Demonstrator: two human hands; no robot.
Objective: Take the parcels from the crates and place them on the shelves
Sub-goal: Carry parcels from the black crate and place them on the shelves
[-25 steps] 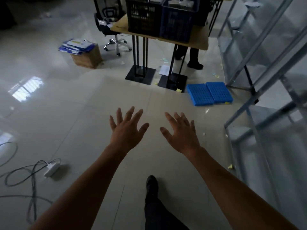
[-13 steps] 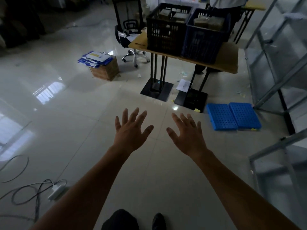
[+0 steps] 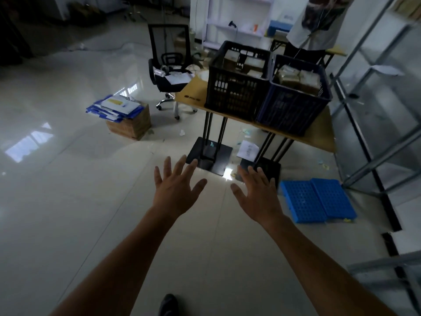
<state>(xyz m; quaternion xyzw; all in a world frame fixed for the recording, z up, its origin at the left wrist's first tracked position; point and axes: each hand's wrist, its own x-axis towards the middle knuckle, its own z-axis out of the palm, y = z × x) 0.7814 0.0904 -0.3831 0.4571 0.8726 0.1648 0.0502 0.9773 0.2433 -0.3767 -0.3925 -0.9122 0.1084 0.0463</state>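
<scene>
— Hands first: how do they stand?
— Both reach forward, backs up, over the tiled floor. On the left hand (image 3: 175,192) the fingers are straight and spread wide; the right hand (image 3: 259,197) beside it is spread the same way. They do not touch, and neither holds anything.
— And the parcels?
— The parcels (image 3: 296,78) are beyond the fingertips, well apart from both hands. They show brown over the rims of a black crate (image 3: 237,94) and a blue crate (image 3: 293,108), which stand side by side on a wooden table (image 3: 319,131).
— The shelves?
— The metal shelves (image 3: 376,110) rise to the right of the right hand.
— Anything nearer?
— Blue plastic grids (image 3: 316,199) lie flat just right of the right hand. Far beyond the left hand sit a cardboard box (image 3: 132,124) topped with folders (image 3: 116,107), and an office chair (image 3: 168,71).
</scene>
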